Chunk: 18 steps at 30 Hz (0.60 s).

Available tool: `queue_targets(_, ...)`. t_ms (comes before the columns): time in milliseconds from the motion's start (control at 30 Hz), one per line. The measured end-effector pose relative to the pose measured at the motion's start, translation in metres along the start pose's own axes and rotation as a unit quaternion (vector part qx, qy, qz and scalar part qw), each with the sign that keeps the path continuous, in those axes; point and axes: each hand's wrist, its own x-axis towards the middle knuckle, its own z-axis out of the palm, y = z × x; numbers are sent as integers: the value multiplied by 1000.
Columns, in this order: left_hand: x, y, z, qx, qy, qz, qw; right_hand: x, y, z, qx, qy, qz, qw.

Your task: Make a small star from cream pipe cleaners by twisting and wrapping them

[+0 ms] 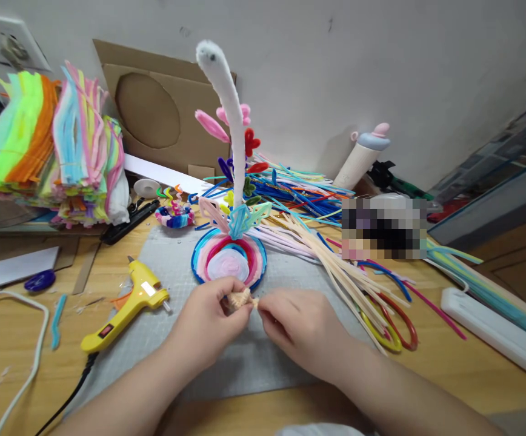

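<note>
A small cream-coloured twisted piece (240, 300) is pinched between the thumb and fingers of my left hand (214, 316). The fingers of my right hand (300, 327) are closed on the right end of this same piece. Just beyond my hands lies a round coiled base (197, 266) in blue, pink and white. Over its back edge stand looped pink and turquoise shapes (243, 221) and a tall white fuzzy stem (232, 115), bent at the top, with pink, red, purple and green loops around it.
A yellow glue gun (129, 309) lies left on the grey mat (154, 351). Cream pipe cleaners (336, 260) and scissors (411, 327) are at the right. Bundles of coloured pipe cleaners (22, 133) and cut cardboard (190, 109) stand behind, with a white bottle (356, 165).
</note>
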Motion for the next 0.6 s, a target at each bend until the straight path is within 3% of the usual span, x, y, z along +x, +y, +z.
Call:
queue_targets(133, 2, -4, -6, 26, -70, 3, 997, 0, 4, -10, -40, -63, -103, 992)
queue_targets(233, 2, -7, -7, 6, -128, -21, 992, 2, 8, -17, -6, -84, -125, 989)
queue_targets(367, 1, -6, -10, -85, -209, -75, 971, 7, 11, -22, 161, -100, -95, 977)
queue_targets(467, 0, -2, -13, -222, -259, -114, 933, 9, 10, -21, 313, -76, -38, 946)
queue_targets(600, -1, 1, -15, -311, -288, -140, 895, 6, 6, -18, 394, -50, 17, 918)
